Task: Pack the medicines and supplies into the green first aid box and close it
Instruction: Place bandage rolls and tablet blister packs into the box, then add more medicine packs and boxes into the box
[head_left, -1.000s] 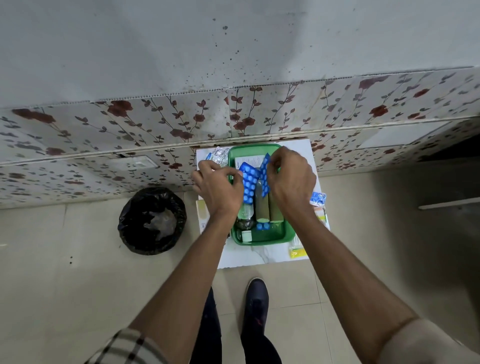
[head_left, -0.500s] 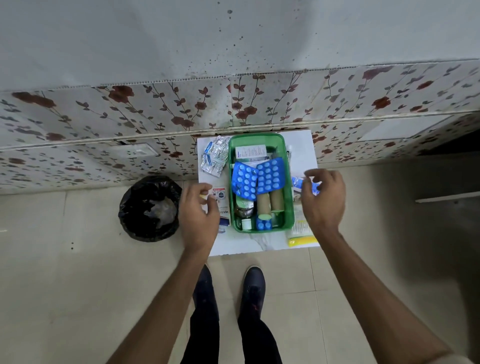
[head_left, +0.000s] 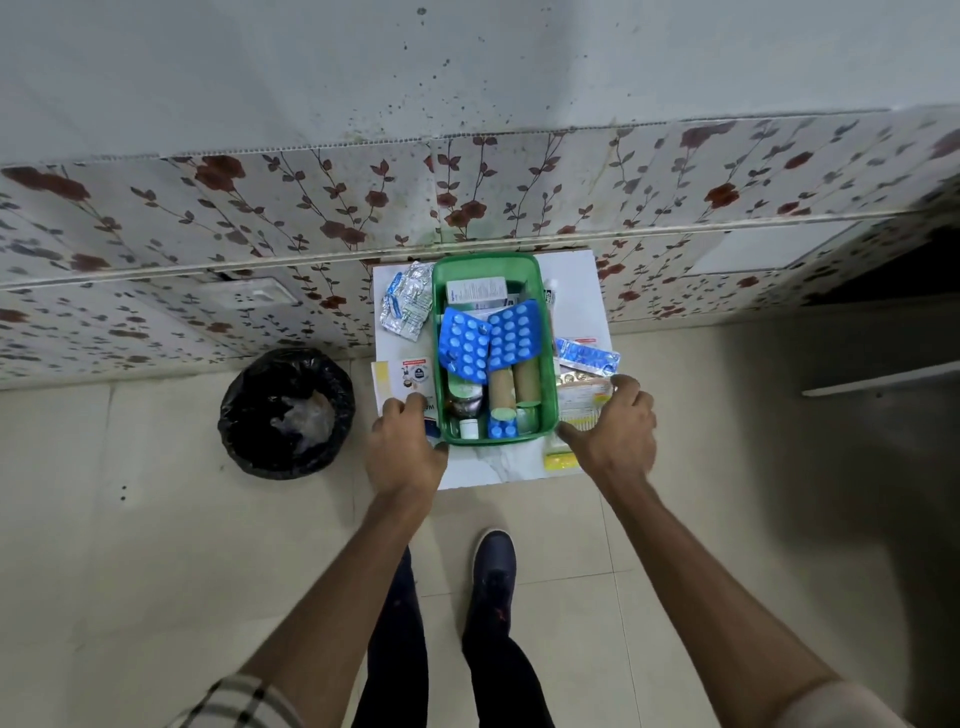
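The open green first aid box (head_left: 484, 259) stands on a small white table (head_left: 498, 467). Inside lie two blue blister packs (head_left: 488, 340), two brown rolls (head_left: 514, 387), a white carton at the far end and small bottles. My left hand (head_left: 402, 449) is at the box's near left corner, fingers bent over a white and yellow carton (head_left: 408, 375). My right hand (head_left: 615, 431) is at the near right corner, fingers spread over pale tablet strips (head_left: 576, 397), thumb by the box wall. Silver strips (head_left: 408, 301) and a blue strip (head_left: 587, 356) lie outside the box.
A black-lined waste bin (head_left: 285, 413) stands on the floor left of the table. A floral-tiled wall (head_left: 311, 218) runs just behind the table. A small yellow item (head_left: 560, 460) lies at the table's near right edge. My dark shoe (head_left: 491, 571) is below the table.
Both hands let go of the blue blister packs, which now lie in the box. The hands moved apart and toward me, down to the items on either side of the box.
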